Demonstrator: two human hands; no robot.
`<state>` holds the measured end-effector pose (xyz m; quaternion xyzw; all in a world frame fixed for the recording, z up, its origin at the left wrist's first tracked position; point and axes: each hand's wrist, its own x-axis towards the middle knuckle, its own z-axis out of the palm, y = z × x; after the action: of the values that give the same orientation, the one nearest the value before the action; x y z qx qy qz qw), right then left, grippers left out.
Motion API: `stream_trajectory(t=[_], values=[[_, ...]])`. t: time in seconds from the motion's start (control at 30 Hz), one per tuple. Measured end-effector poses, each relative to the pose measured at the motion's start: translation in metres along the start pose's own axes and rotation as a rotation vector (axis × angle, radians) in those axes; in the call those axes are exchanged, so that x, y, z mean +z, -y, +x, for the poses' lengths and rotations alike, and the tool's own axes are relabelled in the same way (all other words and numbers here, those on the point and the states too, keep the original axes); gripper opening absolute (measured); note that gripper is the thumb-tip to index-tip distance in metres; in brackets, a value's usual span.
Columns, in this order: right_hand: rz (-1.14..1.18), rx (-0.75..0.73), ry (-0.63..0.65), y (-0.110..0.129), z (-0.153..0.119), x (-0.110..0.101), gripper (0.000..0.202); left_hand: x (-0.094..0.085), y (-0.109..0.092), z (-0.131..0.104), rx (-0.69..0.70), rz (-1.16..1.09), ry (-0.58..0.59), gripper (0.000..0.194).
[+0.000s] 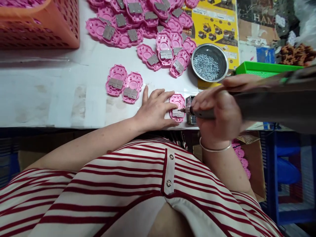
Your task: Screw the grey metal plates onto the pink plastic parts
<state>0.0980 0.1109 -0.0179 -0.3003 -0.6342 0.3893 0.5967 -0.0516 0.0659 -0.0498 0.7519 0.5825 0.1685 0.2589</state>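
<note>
My right hand [217, 112] is wrapped round a dark power screwdriver [266, 105]. The tool's tip touches or hovers just over the metal plate of a pink plastic part [177, 100] near the table's front edge. My left hand [156, 110] lies with fingers spread at that part's left side, fingertips on or against it. Beside the part, a small dark metal box [190, 115] is partly hidden by my right hand. Two pink parts with metal plates, one [116, 74] and another [134, 82], lie left of my left hand. Small screws fill a metal bowl [195, 74] behind my right hand.
An orange basket [77, 24] holding pink pieces stands at the back left. Many pink parts [134, 16] are piled at the back. A green tray [256, 67] and brown pieces [298, 54] are at the right. Below the table are a cardboard box [259, 171] and blue crates [271, 197].
</note>
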Motion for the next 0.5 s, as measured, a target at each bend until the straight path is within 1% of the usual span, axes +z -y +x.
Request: stream_trajectory(t=[0.07, 0.1, 0.17, 0.23, 0.33, 0.4, 0.47, 0.5], values=[[0.059, -0.139, -0.064, 0.008, 0.004, -0.005, 0.017, 0.001, 0.001, -0.001, 0.007, 0.013, 0.007, 0.049], [0.069, -0.195, -0.065, 0.011, 0.005, -0.009, 0.013, 0.002, 0.002, -0.001, 0.009, 0.018, 0.002, 0.051], [0.055, -0.250, -0.031, 0.014, 0.008, -0.016, 0.009, 0.004, 0.003, -0.002, 0.019, 0.027, -0.017, 0.053], [0.056, -0.293, -0.029, 0.015, 0.008, -0.022, 0.007, 0.006, 0.004, -0.003, 0.037, 0.037, -0.032, 0.054], [0.087, -0.314, -0.050, 0.015, 0.004, -0.027, 0.003, 0.008, 0.005, -0.005, 0.056, 0.049, -0.040, 0.056], [0.140, -0.317, -0.029, 0.014, -0.001, -0.026, 0.007, 0.009, 0.005, -0.005, 0.051, 0.057, -0.042, 0.054], [0.156, -0.223, -0.027, 0.015, -0.007, -0.024, 0.013, 0.008, 0.004, -0.006, 0.043, 0.067, -0.044, 0.053], [0.147, -0.146, -0.043, 0.015, -0.009, -0.023, 0.016, 0.008, 0.004, -0.006, 0.038, 0.071, -0.045, 0.053]])
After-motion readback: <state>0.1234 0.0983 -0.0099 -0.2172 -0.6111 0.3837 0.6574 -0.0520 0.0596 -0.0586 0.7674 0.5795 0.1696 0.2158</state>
